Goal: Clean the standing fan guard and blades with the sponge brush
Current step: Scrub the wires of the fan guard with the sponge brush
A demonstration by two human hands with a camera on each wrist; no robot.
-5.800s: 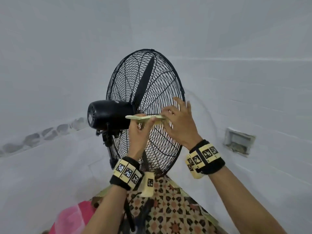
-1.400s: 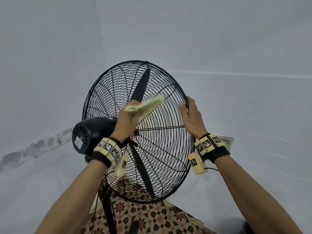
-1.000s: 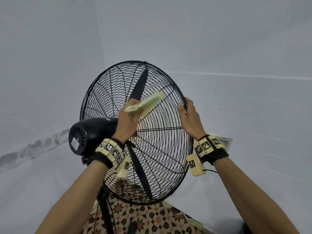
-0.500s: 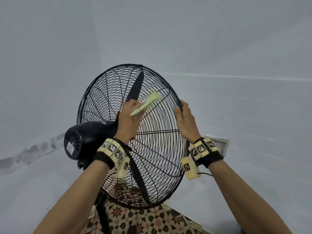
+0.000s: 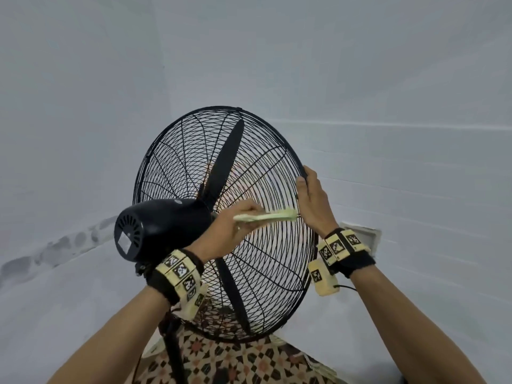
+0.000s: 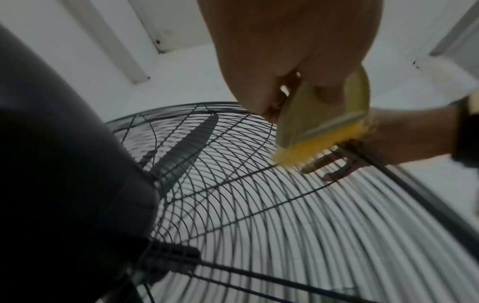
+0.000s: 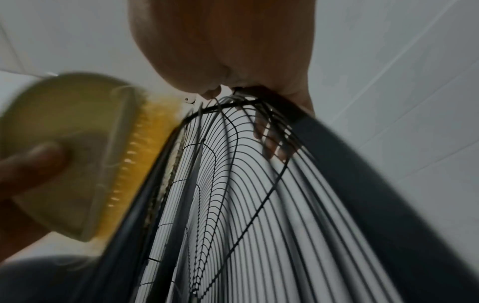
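A black standing fan stands before me, seen from behind, with its round wire guard (image 5: pixel 266 261) and dark blades (image 5: pixel 225 162) inside. My left hand (image 5: pixel 235 225) grips a pale green sponge brush (image 5: pixel 266 216) and lays its yellow bristles (image 6: pixel 321 145) against the rear guard wires, just left of the rim. My right hand (image 5: pixel 311 195) grips the guard's right rim (image 5: pixel 300 167), fingers hooked over the front wires (image 7: pixel 269 135). The brush (image 7: pixel 77 155) shows close beside the rim in the right wrist view.
The black motor housing (image 5: pixel 160 231) sticks out toward me at the left. The fan pole (image 5: pixel 174 353) drops to a patterned tile floor (image 5: pixel 235 364). White walls close in behind, with a small recessed box (image 5: pixel 365 239) low on the right wall.
The brush has swept down and to the right across the rear guard, from pointing up-right to lying level near the rim. My right hand has stayed on the rim.
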